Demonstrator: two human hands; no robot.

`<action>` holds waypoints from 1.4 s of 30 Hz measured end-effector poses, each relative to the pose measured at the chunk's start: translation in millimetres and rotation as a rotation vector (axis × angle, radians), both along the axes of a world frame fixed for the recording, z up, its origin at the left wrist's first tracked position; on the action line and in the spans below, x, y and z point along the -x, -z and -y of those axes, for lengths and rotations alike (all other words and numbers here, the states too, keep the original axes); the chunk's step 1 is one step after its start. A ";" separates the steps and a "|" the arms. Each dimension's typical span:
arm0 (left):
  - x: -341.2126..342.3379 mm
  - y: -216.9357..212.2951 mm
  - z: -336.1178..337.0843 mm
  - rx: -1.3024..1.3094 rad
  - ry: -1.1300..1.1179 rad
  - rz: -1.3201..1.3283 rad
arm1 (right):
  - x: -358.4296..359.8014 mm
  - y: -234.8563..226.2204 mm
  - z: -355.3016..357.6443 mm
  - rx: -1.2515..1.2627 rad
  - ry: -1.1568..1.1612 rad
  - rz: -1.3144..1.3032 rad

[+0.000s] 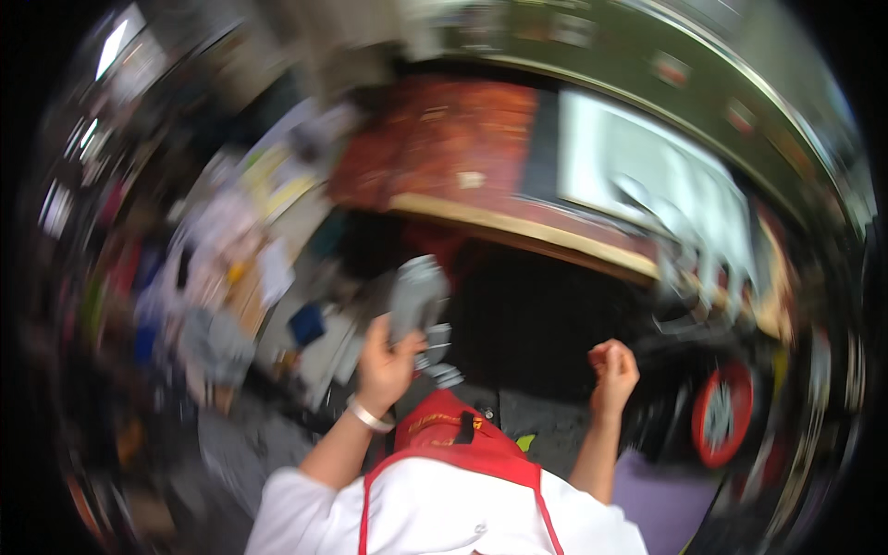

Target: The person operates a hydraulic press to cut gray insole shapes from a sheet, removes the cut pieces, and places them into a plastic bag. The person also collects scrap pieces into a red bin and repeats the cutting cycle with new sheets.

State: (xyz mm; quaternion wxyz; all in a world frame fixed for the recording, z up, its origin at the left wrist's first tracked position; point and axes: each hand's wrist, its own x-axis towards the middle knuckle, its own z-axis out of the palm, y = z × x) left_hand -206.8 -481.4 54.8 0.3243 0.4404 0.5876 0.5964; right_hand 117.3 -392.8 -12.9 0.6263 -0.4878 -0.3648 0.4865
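My left hand is closed around a flat grey piece with a rounded top, held upright in front of my body. Smaller grey pieces show just below and beside it; whether they are joined to it I cannot tell. Out to the right, my right hand is raised with its fingers curled in, and nothing shows in it. It is apart from the bench. Motion blurs the whole picture.
Ahead runs a bench with a reddish top and a pale wooden front edge. White sheet material with grey curved pieces lies on its right. Cluttered bags and papers fill the left. A red wheel-like ring stands at right.
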 end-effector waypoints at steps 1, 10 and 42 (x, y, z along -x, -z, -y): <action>-0.1 -3.5 4.3 0.019 -0.048 -0.082 | 43.8 -8.5 3.4 -0.049 -0.287 0.021; 84.2 -17.7 43.4 -0.277 -0.541 -0.883 | 294.9 -86.2 28.5 -0.452 -1.379 0.014; 467.3 -158.3 142.6 -0.188 -1.025 -0.192 | 741.6 -133.6 -19.0 -0.122 -1.760 -0.164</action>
